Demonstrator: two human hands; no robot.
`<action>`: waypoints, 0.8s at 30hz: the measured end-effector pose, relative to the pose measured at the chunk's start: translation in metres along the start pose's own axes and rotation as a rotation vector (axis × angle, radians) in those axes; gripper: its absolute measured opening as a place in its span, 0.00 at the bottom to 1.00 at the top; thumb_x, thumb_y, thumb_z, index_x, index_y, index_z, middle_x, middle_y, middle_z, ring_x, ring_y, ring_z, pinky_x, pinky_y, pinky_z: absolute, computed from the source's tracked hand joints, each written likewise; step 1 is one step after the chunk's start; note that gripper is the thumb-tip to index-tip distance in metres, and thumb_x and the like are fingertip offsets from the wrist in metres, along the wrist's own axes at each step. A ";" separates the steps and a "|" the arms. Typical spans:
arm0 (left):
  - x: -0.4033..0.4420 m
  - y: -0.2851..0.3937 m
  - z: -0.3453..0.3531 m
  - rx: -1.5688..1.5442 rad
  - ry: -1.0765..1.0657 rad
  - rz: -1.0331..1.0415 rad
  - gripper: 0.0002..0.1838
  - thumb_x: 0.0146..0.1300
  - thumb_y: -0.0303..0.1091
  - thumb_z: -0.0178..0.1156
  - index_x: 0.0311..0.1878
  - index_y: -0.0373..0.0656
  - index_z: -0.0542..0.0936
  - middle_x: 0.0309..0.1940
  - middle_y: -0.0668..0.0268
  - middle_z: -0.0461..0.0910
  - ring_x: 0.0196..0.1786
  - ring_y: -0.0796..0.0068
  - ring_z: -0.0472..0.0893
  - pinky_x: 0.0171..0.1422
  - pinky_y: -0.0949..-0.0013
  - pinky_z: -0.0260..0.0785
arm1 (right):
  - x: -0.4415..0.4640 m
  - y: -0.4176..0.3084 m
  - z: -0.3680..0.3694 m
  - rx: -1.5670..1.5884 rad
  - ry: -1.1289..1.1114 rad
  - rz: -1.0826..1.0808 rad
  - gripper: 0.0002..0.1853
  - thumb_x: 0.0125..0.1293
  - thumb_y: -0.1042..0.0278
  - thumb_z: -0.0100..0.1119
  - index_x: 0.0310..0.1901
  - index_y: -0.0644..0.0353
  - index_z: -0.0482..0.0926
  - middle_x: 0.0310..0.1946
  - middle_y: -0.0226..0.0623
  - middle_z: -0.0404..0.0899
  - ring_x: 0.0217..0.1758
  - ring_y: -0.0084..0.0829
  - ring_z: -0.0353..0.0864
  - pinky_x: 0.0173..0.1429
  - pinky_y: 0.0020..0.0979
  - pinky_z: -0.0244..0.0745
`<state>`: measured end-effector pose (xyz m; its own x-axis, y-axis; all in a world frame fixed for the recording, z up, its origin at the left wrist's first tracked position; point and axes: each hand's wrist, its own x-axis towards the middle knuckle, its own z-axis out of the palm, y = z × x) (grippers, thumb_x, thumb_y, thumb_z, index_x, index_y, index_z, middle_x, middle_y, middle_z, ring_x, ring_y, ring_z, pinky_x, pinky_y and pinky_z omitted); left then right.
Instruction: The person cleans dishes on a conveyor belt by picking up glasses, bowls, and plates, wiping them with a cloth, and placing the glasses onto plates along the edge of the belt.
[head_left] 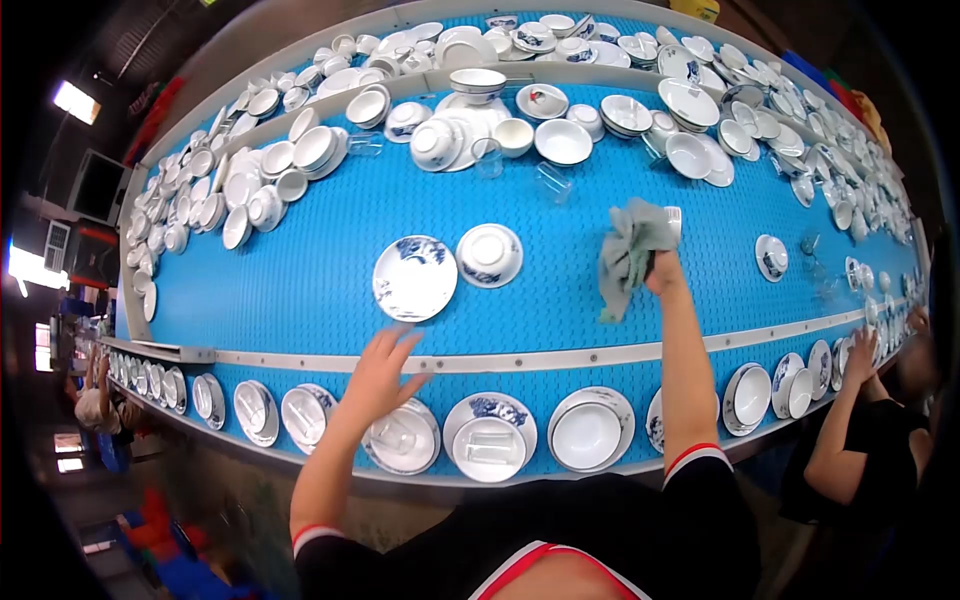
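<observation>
My left hand (383, 372) is held over the metal rail with its fingers apart and nothing in them. Just beyond its fingertips lies a white plate with blue decoration (415, 280) on the blue belt (330, 220). Beside that plate sits an upside-down white bowl with a blue-patterned rim (489, 255). Farther right, my right hand (662, 271) is closed around a grey-green cloth (632, 250), which hangs down in folds. Close behind the cloth shows a small white, ribbed-looking piece (674, 222); whether my right hand touches it, I cannot tell.
A metal rail (520, 360) divides the belt from a nearer strip carrying plates with stacked bowls (585, 437) and glasses (492, 447). Piled dishes (465, 48) line the far side. Clear glasses (553, 183) lie mid-belt. Another person's hand (860, 357) reaches in at right.
</observation>
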<state>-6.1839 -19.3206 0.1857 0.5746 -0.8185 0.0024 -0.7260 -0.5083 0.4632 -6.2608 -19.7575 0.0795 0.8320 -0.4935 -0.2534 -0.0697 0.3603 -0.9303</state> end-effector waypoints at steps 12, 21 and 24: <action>0.365 0.018 0.170 0.632 0.151 0.293 0.07 0.50 0.30 0.53 0.34 0.41 0.76 0.43 0.62 0.73 0.41 0.61 0.71 0.40 0.61 0.65 | -0.082 0.018 -0.118 0.238 -0.446 -0.118 0.40 0.51 0.44 0.56 0.59 0.64 0.60 0.57 0.40 0.64 0.59 0.28 0.64 0.61 0.31 0.60; 0.222 0.159 0.136 -0.283 -0.073 0.469 0.24 0.47 0.27 0.63 0.50 0.46 0.71 0.49 0.55 0.67 0.53 0.54 0.70 0.52 0.62 0.69 | -0.113 -0.017 -0.100 1.414 -1.173 0.554 0.33 0.61 0.41 0.44 0.55 0.65 0.63 0.50 0.41 0.69 0.53 0.30 0.69 0.56 0.26 0.66; 0.187 0.223 0.155 -0.296 0.066 0.782 0.23 0.45 0.31 0.66 0.47 0.43 0.72 0.45 0.55 0.71 0.44 0.57 0.75 0.47 0.63 0.72 | -0.135 0.000 -0.111 1.256 -0.990 0.761 0.29 0.61 0.45 0.46 0.52 0.65 0.67 0.46 0.39 0.72 0.49 0.32 0.72 0.51 0.30 0.69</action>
<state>-6.2971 -19.6283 0.1526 -0.0257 -0.8838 0.4672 -0.8004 0.2982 0.5201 -6.4339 -19.7790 0.0844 0.8424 0.5040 0.1904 -0.5341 0.8278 0.1717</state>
